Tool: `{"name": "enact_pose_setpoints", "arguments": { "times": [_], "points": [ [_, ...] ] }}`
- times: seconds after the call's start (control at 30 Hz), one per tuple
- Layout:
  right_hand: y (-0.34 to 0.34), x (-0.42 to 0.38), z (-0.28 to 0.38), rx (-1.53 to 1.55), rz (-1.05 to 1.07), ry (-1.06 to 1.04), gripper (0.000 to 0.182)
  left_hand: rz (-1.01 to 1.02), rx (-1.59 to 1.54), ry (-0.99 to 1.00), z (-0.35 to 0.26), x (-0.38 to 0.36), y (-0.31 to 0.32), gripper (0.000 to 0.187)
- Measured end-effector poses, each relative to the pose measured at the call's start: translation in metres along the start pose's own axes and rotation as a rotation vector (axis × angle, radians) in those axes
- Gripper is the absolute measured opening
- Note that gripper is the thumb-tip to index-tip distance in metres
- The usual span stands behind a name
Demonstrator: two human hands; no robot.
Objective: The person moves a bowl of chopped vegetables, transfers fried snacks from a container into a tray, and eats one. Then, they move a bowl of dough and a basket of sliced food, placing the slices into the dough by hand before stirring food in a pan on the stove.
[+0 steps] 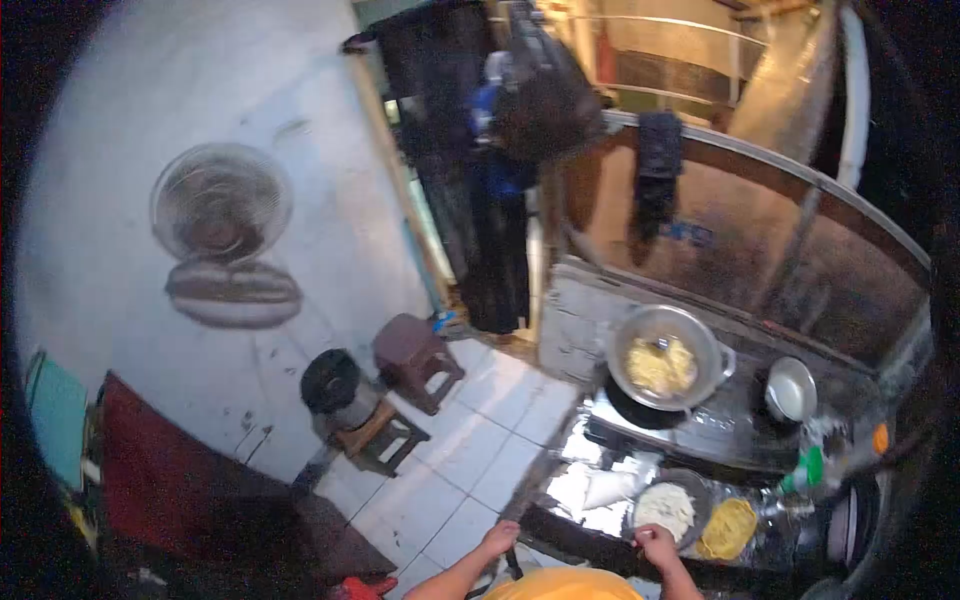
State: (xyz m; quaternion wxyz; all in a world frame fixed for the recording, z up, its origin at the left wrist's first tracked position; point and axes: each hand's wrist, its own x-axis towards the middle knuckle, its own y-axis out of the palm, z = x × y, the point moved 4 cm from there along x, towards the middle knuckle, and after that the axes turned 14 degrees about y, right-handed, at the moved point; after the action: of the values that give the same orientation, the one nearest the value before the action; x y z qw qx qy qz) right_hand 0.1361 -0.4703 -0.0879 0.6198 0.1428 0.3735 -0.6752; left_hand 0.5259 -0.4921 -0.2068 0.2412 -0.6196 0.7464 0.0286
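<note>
STEP: you stand at the counter prepping food | LEFT: your left hand point(499, 540) grips a dark handle at the counter edge | RIGHT: your right hand point(655, 546) rests, fingers curled, on the rim of the bowl of white shreds point(668, 508) | NEXT: probably lifting shreds toward the wok point(664, 358) on the stove, well apart; needs a firm pinch.

The pan point(664, 368) is silvery metal with pale yellow food; the bowl point(668, 510) holds white shreds, and beside it sits a yellow plate point(728, 528). The floor point(470, 450) is white tile — the stool point(415, 358) dark brown, the bottle cap point(812, 466) green.
</note>
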Motion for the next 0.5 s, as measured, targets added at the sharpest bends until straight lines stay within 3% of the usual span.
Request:
{"name": "enact_pose_setpoints", "arguments": {
  "times": [0.03, 0.07, 0.1, 0.17, 0.23, 0.27, 0.33, 0.4, 0.43, 0.5],
  "points": [
    [0.012, -0.01, 0.015, -0.011, 0.016, 0.017, 0.019, -0.039, -0.014, -0.004, 0.002, 0.004, -0.015, 0.028],
    [0.034, 0.037, -0.033, -0.04, 0.046, -0.106, 0.018, -0.025, 0.003, 0.031, -0.002, 0.013, -0.025, 0.029],
    [0.051, 0.026, -0.023, 0.025, 0.089, 0.026, 0.017, 0.002, 0.02, 0.056, -0.002, 0.014, -0.035, 0.03],
    [0.079, 0.01, -0.006, -0.072, 0.129, 0.082, 0.019, -0.024, -0.033, -0.003, -0.003, 0.016, -0.057, 0.03],
    [0.111, 0.031, -0.018, -0.084, 0.174, -0.054, 0.018, -0.045, 0.028, 0.063, 0.011, 0.023, -0.08, 0.028],
    [0.105, -0.052, 0.081, -0.265, 0.197, -0.04, 0.022, -0.058, 0.028, 0.063, 0.009, 0.02, -0.092, 0.028],
    [0.125, -0.045, 0.072, -0.286, 0.196, -0.111, 0.023, -0.157, 0.278, 0.141, -0.009, 0.003, -0.115, 0.031],
    [0.134, -0.052, 0.086, -0.348, 0.223, -0.178, 0.023, -0.187, 0.27, 0.072, -0.046, -0.017, -0.135, 0.033],
    [0.138, -0.043, 0.07, -0.36, 0.24, -0.184, 0.023, -0.196, 0.266, -0.003, -0.048, -0.033, -0.14, 0.036],
    [0.155, -0.005, 0.037, -0.239, 0.371, -0.366, 0.021, -0.268, 0.291, 0.065, -0.01, -0.046, -0.141, 0.028]
  ]
}}
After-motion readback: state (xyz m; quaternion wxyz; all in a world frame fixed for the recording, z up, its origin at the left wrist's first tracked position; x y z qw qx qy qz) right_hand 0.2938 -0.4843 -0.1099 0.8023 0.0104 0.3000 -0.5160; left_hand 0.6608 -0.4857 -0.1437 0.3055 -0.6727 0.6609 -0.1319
